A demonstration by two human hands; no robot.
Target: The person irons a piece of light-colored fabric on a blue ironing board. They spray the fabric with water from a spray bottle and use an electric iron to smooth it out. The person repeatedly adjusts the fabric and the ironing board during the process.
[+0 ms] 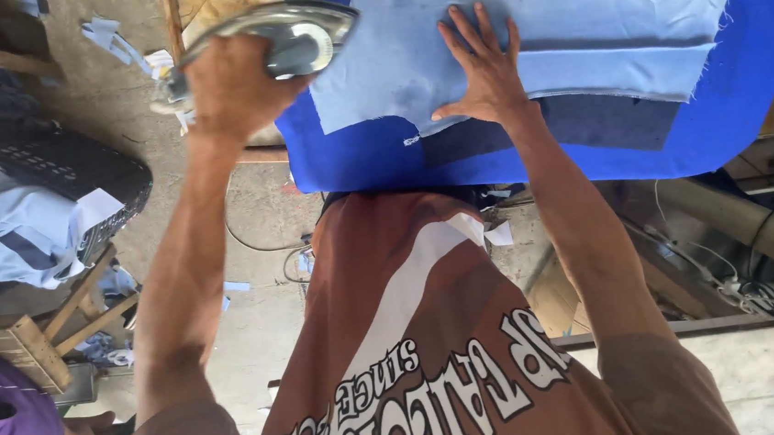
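Left hand fist-gripped on shiny metal flat iron, at 9 o'clock of right. Right hand, fingers spread, presses pale blue cut fabric panel onto blue padded board.

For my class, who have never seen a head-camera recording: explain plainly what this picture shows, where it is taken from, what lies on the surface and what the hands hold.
There is no machine here: a person works with two bare hands. The one picture comes from a camera on the person's head, looking down past a brown shirt. On a surface under a bright blue cloth lies a pale blue fabric piece with a fold along it. The left hand grips a metal clothes iron at the fabric's edge. The right hand lies flat on the fabric, fingers spread.
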